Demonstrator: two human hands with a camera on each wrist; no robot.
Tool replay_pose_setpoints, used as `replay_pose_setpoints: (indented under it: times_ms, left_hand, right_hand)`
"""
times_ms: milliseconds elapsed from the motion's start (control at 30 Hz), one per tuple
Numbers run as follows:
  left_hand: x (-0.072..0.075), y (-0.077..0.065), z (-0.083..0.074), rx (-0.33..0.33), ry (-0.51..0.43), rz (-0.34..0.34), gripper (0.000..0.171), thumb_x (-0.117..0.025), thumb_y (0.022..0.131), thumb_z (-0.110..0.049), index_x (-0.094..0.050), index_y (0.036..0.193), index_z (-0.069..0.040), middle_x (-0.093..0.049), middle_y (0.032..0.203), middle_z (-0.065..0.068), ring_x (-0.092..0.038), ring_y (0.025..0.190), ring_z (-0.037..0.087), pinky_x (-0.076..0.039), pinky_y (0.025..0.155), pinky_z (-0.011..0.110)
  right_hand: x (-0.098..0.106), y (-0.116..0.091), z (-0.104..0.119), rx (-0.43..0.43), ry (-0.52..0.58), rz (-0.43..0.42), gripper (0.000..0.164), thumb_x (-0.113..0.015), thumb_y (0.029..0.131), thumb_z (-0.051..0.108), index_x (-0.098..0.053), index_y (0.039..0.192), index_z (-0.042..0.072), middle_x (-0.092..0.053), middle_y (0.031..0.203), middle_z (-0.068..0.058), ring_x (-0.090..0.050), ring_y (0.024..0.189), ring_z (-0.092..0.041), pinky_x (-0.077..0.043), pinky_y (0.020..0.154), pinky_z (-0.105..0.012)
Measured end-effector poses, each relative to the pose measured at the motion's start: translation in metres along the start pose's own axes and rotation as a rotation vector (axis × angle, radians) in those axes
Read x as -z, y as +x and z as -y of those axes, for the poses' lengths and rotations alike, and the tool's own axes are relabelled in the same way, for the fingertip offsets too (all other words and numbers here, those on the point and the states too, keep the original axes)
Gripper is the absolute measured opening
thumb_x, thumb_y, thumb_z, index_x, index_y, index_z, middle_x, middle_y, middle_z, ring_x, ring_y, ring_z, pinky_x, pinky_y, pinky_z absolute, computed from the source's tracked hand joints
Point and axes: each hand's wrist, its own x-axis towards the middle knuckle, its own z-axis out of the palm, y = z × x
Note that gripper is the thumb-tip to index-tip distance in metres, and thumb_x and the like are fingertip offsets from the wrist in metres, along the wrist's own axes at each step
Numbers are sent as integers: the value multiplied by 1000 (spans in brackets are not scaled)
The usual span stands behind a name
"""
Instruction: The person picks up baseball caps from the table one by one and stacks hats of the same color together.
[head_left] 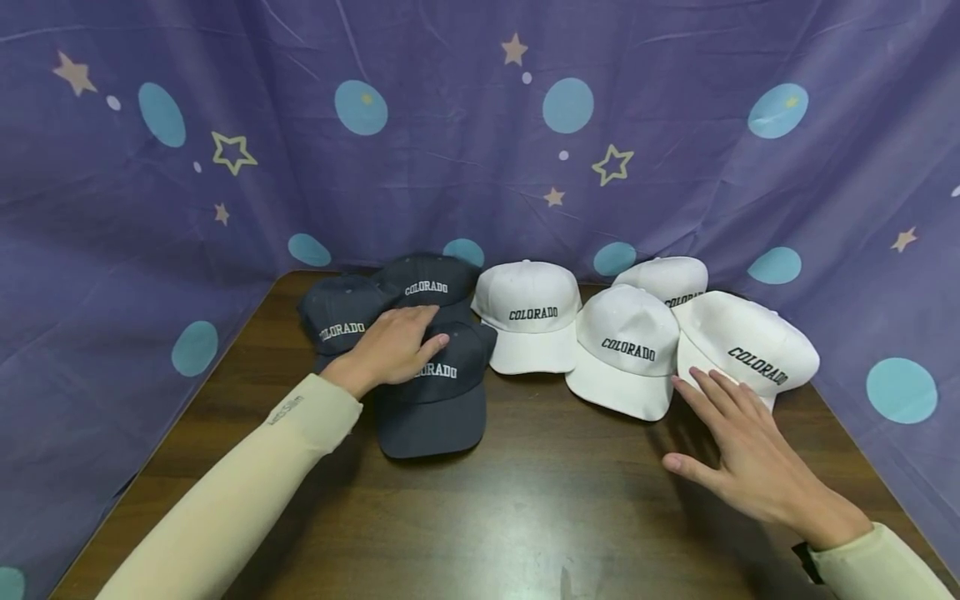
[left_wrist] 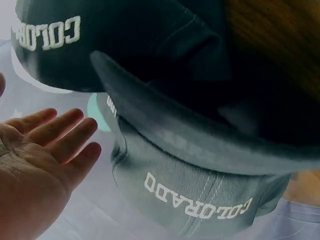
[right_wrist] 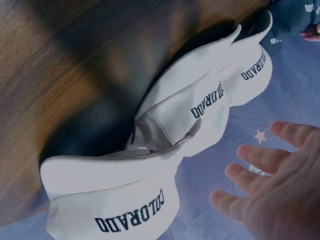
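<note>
My left hand (head_left: 393, 343) reaches over three dark navy baseball caps with white COLORADO lettering, its fingers straight and holding nothing. Below it is the front navy cap (head_left: 431, 421); the left navy cap (head_left: 341, 304) and the back navy cap (head_left: 423, 271) stand behind, partly covered. In the left wrist view the palm faces a navy cap (left_wrist: 165, 180) with a gap between. My right hand (head_left: 750, 458), fingers spread, hovers by the rightmost white cap (head_left: 757, 325), overlapping its brim in the head view. The right wrist view has its fingers apart from the white caps (right_wrist: 135, 200).
More white COLORADO caps stand at the back: one in the middle (head_left: 525, 287), one right of it (head_left: 626, 321), and another behind (head_left: 663, 275). All sit on a dark brown wooden table (head_left: 540, 517). A purple curtain (head_left: 465, 200) with stars and blue dots hangs around it.
</note>
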Motion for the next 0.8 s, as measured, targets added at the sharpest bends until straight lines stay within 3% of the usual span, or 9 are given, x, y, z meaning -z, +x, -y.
replay_pose_setpoints:
  times_ms: [233,433,700,800]
  left_hand:
    - [-9,11,0,61,13,124,63,-34,102,-46,-34,143,2,-40,144,19,-32,133,30,-14,112,50]
    - [-12,16,1,104,-31,209,63,-31,103,-46,-32,144,2,-38,145,19,-30,135,30,-5,113,53]
    - [-14,22,4,101,-36,198,66,-38,100,-50,-35,143,0,-40,142,21,-30,134,32,-8,113,52]
    - [-12,22,3,101,-83,182,69,-43,97,-52,-35,143,-1,-41,138,20,-35,129,33,-17,112,50]
  right_hand:
    - [-3,1,1,16,-2,-8,91,-68,78,57,-28,150,20,-21,155,-9,-14,140,-30,-4,114,-47]
    - [-4,0,1,9,2,-6,88,-67,81,56,-27,150,20,-21,155,-8,-14,140,-29,-4,114,-47]
    - [-4,-1,2,-3,6,-4,85,-66,82,55,-28,150,22,-22,154,-9,-14,140,-29,-4,113,-48]
    - [-3,-1,3,-6,10,-4,84,-66,82,54,-28,150,22,-23,154,-10,-14,140,-29,-4,113,-48]
